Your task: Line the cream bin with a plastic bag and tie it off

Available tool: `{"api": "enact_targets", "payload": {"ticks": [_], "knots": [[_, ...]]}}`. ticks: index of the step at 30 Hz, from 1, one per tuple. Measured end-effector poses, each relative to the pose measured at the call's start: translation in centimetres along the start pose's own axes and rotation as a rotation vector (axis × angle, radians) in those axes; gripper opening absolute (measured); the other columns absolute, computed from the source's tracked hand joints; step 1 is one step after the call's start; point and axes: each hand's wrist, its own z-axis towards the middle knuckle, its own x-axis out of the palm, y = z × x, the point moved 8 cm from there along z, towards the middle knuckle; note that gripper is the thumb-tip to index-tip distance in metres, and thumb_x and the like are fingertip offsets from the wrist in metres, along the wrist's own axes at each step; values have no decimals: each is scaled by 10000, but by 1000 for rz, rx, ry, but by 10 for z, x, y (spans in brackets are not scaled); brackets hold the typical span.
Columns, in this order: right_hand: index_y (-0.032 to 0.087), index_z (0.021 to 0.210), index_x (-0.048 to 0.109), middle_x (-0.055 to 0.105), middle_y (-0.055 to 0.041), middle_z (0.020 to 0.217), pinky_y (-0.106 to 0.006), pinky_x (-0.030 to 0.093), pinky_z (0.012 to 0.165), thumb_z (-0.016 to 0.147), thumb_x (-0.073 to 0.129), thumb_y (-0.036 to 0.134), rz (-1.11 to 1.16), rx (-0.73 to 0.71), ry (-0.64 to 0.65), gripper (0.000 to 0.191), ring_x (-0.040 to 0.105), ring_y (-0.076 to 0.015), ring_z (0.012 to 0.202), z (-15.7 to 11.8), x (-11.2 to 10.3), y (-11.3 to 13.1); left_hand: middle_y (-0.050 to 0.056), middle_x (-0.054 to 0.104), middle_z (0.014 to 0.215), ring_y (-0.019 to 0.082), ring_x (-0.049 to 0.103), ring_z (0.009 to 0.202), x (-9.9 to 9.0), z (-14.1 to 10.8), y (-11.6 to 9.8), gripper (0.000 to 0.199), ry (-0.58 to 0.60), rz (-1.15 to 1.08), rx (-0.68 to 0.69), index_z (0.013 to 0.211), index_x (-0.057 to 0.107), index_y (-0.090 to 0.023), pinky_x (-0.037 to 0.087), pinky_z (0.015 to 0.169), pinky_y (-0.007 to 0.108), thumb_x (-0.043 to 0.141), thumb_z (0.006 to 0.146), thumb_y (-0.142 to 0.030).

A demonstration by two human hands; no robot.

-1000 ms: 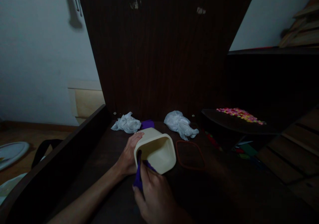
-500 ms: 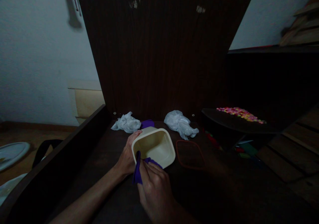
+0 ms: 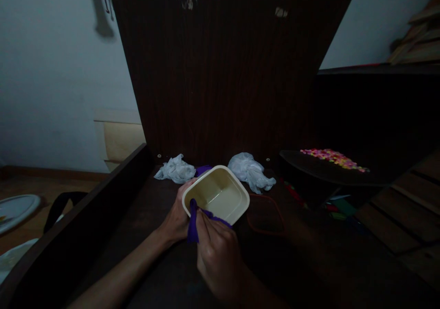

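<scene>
A cream-coloured plastic food container [image 3: 228,201] is tilted with its open mouth toward me. My left hand [image 3: 177,215] grips it from the left side, its fingers partly hidden behind the wall. In my right hand [image 3: 220,251] is a purple cloth [image 3: 193,224], pinched and pressed over the near-left rim, part of it inside the container. On the dark surface to the right lies a thin reddish-brown square frame [image 3: 266,231], which looks like a lid.
Two crumpled whitish plastic bags [image 3: 176,169] lie at the back, with another purple cloth [image 3: 203,170] between them. A dark corner shelf [image 3: 295,162] holds small colourful pieces [image 3: 335,157]. A raised board edge [image 3: 85,215] runs along the left.
The container has turned and tipped, showing more of its inside floor. My right hand and the purple cloth have shifted slightly right along the rim. My left hand keeps its hold.
</scene>
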Motion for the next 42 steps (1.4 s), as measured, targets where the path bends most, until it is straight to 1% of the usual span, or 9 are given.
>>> {"api": "enact_targets", "payload": {"ticks": [3,6,10,13,23,26,31,37,42], "knots": [[-52,1180,670,770,-241,1086,-359,642,778,843,403,-25,-21,-119,62,431,775,-280,945,-1,-5,-7,228,463,1487,399,474,1418,-3,10,-18,912,79,101,153,1585,181,-228,514,1089,594,742,876,-350],[-32,1166,679,769,-227,1108,-353,615,830,922,372,-14,-37,-235,130,392,759,-266,1010,-3,-10,-12,237,438,1491,399,461,1421,-8,15,-22,970,89,134,216,1600,132,-237,519,1081,599,757,867,-342],[4,1162,685,774,-201,1100,-340,575,879,991,370,38,-67,-356,195,359,744,-243,1017,-8,-12,-15,255,362,1556,434,452,1423,-14,16,-19,1165,97,159,206,1614,103,-234,497,1106,607,863,758,-452],[36,1159,688,779,-169,1087,-331,554,890,1008,379,64,-93,-399,254,346,736,-230,996,-11,-7,-16,247,380,1545,447,462,1409,-17,17,-17,1204,124,172,166,1614,118,-226,490,1113,612,888,719,-462],[62,1142,672,776,-137,1015,-338,538,860,1021,441,86,-69,-420,454,262,722,-204,904,-12,0,-21,272,384,1531,468,462,1397,-12,14,-15,1353,226,134,142,1621,86,-183,441,1140,638,920,616,-533],[67,1116,683,777,-130,997,-344,545,862,1020,450,87,-71,-415,441,252,722,-204,891,-10,-3,-22,253,443,1508,461,488,1383,-12,15,-13,1328,232,111,118,1612,135,-187,430,1151,643,927,598,-517],[68,1104,701,783,-121,1008,-334,569,846,977,533,80,-120,-401,452,211,729,-210,885,-9,-6,-28,222,449,1519,450,497,1380,-12,16,-18,1212,202,169,199,1606,190,-221,457,1137,645,871,664,-565],[25,1084,728,781,-192,1015,-417,485,1104,942,512,50,-173,-377,494,259,746,-245,947,-16,2,-33,245,459,1490,454,493,1381,-7,14,-19,1215,203,241,220,1617,102,-193,497,1095,633,847,714,-522],[-47,1177,698,736,-268,1172,-425,536,1069,858,625,142,-145,-315,555,378,723,-325,1100,-19,-4,-29,260,479,1474,475,530,1343,-6,15,-23,1201,195,236,244,1609,129,-187,523,1049,648,853,703,-502]]}}
